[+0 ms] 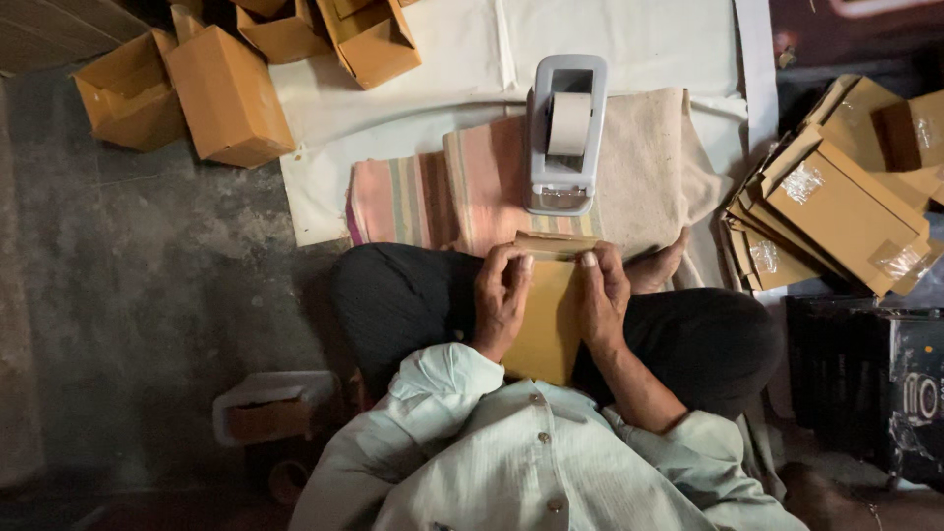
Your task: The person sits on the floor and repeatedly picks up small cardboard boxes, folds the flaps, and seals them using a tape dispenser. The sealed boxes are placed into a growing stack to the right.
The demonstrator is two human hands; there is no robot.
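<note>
On the person's lap sits a flat brown carton [544, 320], gripped at its top edge by the left hand [501, 295] and right hand [602, 295], seemingly mid-fold with the end flap bent over. Sealing it would call for tape from the grey dispenser [564, 133] just ahead on the striped cloth [433, 197]. Made-up boxes [226, 88] lie open at upper left, insides unclear; taped flat cartons [836, 206] pile at right.

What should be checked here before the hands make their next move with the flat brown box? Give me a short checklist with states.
1. Both hands on the box: left hand and right hand grip the flat brown box: ok.
2. Top flap folded over: ok.
3. Flap taped: cannot tell.
4. Tape dispenser directly ahead, roll loaded: ok.
5. Tape end free to pull: cannot tell.
6. Stack of flat boxes lies at the right: ok.
</note>
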